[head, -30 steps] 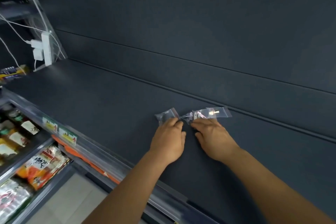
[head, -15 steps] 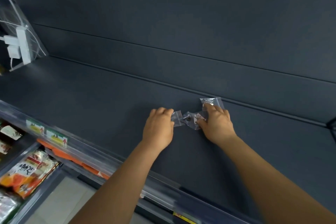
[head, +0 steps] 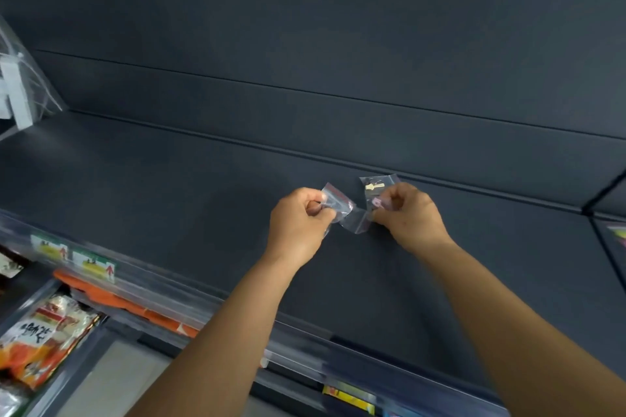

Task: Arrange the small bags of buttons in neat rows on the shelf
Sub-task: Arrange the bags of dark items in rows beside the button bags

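Clear, slippery plastic is the main concern here: the small bags of buttons [head: 352, 210] are bunched together between both hands, just above the dark shelf [head: 169, 179]. The left hand [head: 299, 217] pinches one bag [head: 333, 198] by its edge, fingers curled round it. The right hand [head: 404, 213] grips another bag [head: 376, 188], which stands up beyond its fingers and shows a small gold-coloured piece inside. A third bag [head: 355, 223] hangs between the two hands; which hand carries it cannot be told.

Risks, as judged: that middle bag is likely to slip free when the hands part, and fall askew or slide toward the shelf's front lip [head: 203, 298] on the near side of the wrists. The film may cling, dragging one bag out of line as another is set down. Bags laid overlapping would spoil the row. No bag lies placed on the shelf yet.
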{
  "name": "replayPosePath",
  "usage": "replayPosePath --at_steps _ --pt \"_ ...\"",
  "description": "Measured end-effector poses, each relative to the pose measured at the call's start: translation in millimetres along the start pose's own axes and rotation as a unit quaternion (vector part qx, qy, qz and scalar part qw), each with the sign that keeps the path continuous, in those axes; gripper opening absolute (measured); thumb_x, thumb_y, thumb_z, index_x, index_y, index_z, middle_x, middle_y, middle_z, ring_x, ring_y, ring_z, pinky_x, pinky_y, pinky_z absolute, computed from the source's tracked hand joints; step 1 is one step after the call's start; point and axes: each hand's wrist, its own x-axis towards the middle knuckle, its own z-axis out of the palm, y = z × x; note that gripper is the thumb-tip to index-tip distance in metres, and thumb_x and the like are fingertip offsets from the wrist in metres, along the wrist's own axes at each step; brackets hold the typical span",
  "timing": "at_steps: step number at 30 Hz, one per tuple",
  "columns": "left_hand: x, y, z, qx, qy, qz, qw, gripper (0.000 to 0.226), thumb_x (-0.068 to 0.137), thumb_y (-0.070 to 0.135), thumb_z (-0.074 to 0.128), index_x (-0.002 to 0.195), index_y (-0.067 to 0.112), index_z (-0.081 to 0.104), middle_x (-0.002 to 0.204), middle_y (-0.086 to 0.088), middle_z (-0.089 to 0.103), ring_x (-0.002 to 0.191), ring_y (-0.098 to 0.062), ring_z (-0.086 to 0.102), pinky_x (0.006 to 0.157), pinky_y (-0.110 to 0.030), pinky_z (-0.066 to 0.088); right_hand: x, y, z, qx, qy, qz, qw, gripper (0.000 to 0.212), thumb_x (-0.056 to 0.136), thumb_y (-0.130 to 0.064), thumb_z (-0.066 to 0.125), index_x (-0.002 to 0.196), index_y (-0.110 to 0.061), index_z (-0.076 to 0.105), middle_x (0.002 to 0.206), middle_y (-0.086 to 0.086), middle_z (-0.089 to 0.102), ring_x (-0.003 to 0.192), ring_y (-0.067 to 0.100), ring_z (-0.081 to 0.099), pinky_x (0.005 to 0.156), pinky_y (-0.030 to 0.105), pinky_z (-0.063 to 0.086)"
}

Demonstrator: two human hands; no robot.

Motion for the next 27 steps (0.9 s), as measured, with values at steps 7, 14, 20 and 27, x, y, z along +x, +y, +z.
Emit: replayPosePath --at_steps 7,14,20,27 --pt "-15 38 53 -0.072 -0.104 0.02 0.992 0.008 0.081 0.019 0.062 0.082 0.012 0.064 0.069 0.003 0.06 0.057 -0.01 0.046 0.057 -0.026 0.04 -21 9 -48 0.085 0.035 0.024 0.995 0.03 0.072 -0.018 0.073 0.09 -0.029 0.052 0.086 -0.009 0.065 0.071 0.012 0.063 0.062 0.034 0.056" --pt "-45 83 128 -0.083 -0.2 0.036 0.976 0.012 0.083 0.018 0.06 0.075 0.015 0.052 0.065 0.002 0.052 0.057 -0.011 0.04 0.057 -0.026 0.035 -56 40 -125 0.118 0.056 0.03 0.991 0.015 0.079 -0.02 0.07 0.091 -0.025 0.063 0.071 -0.008 0.072 0.062 0.0 0.064 0.054 0.011 0.047" --pt "-103 125 204 -0.126 -0.247 0.02 0.96 0.014 0.082 0.012 0.066 0.089 0.014 0.054 0.087 -0.006 0.07 0.071 -0.015 0.06 0.064 -0.025 0.046 -106 84 -201 0.214 0.147 0.062 0.964 0.004 0.081 -0.011 0.069 0.084 -0.009 0.067 0.073 0.005 0.072 0.06 0.006 0.064 0.061 0.017 0.048" --pt "-206 178 298 -0.164 -0.303 0.032 0.938 0.022 0.081 0.009 0.068 0.096 0.013 0.053 0.095 -0.007 0.07 0.078 -0.02 0.067 0.071 -0.034 0.055 -184 151 -303 0.289 0.242 0.094 0.921 0.015 0.084 -0.009 0.066 0.072 -0.017 0.07 0.066 -0.001 0.071 0.06 0.01 0.063 0.055 0.019 0.05"
